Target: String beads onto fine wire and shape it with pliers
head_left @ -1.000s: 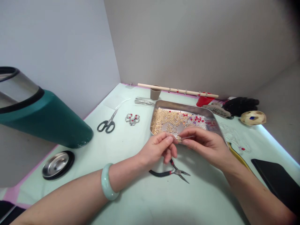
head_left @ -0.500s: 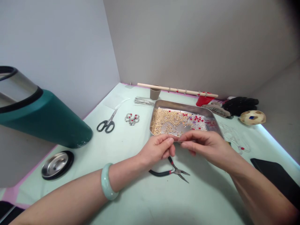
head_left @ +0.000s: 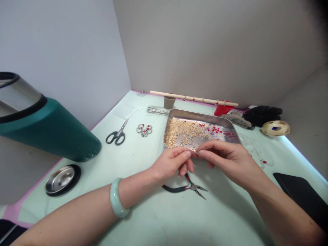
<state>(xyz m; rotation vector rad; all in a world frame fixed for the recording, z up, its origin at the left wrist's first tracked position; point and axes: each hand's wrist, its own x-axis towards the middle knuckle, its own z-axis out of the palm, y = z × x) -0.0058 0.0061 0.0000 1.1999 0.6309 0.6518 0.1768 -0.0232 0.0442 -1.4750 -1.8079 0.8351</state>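
Note:
My left hand (head_left: pixel 178 160) and my right hand (head_left: pixel 220 155) meet at the near edge of a metal tray (head_left: pixel 202 116). Each pinches thumb against forefinger on a short, thin wire (head_left: pixel 196 153), mostly hidden by the fingertips. Gold beads (head_left: pixel 176 131) cover the tray's left part, while red beads (head_left: pixel 216 130) and clear ones lie toward its right. Below my left hand, pliers (head_left: pixel 193 187) rest on the table with their jaws apart and one handle partly covered.
Scissors (head_left: pixel 118 135) and a beaded wire piece (head_left: pixel 144 130) lie left of the tray. A green tumbler (head_left: pixel 58 130) stands far left, its lid (head_left: pixel 63 179) nearby. Behind the tray, a wooden stick (head_left: pixel 194 98) spans two cups. A black flat object (head_left: pixel 299 193) lies at right.
My right fingers have shifted slightly left, closer to my left fingertips, and less wire shows between them. The tray, pliers and other things stay in place.

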